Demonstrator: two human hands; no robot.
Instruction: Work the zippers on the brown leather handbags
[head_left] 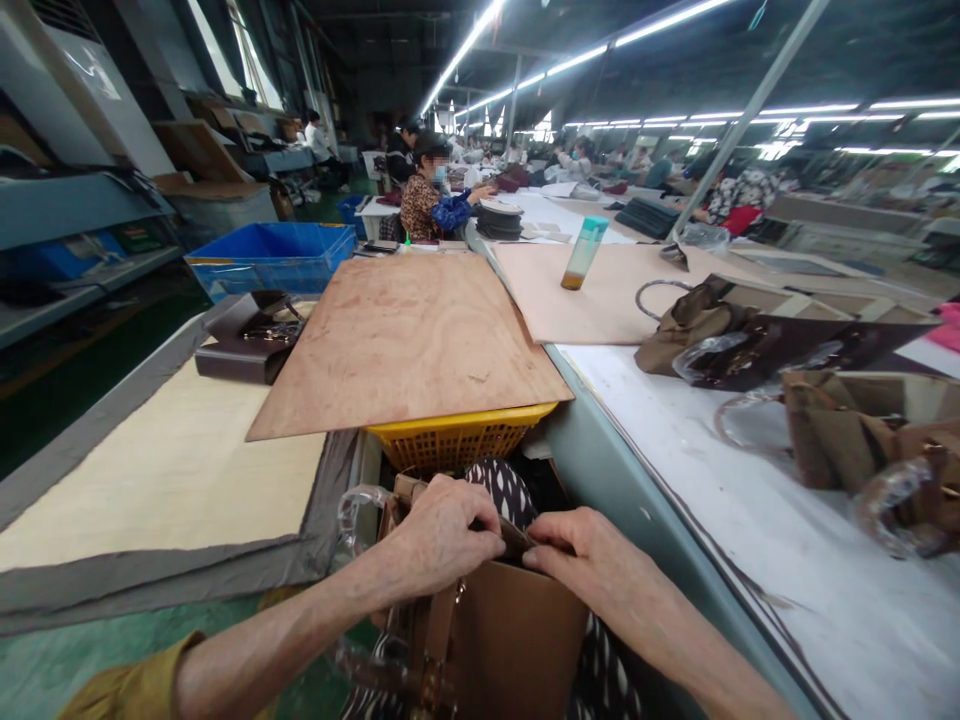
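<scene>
A brown handbag rests on my lap, its plastic-wrapped handle sticking out to the left. My left hand pinches the bag's top edge, thumb and fingers pressed together. Close by on the right, my right hand grips the same upper edge between thumb and fingers. A narrow gap of the bag's opening shows between the two hands. The bag's far side is partly hidden by my hands.
Ahead lies a wooden board over a yellow basket. A dark brown bag piece and a blue crate are left. Several handbags stand on the right table, with a bottle beyond. A co-worker sits ahead.
</scene>
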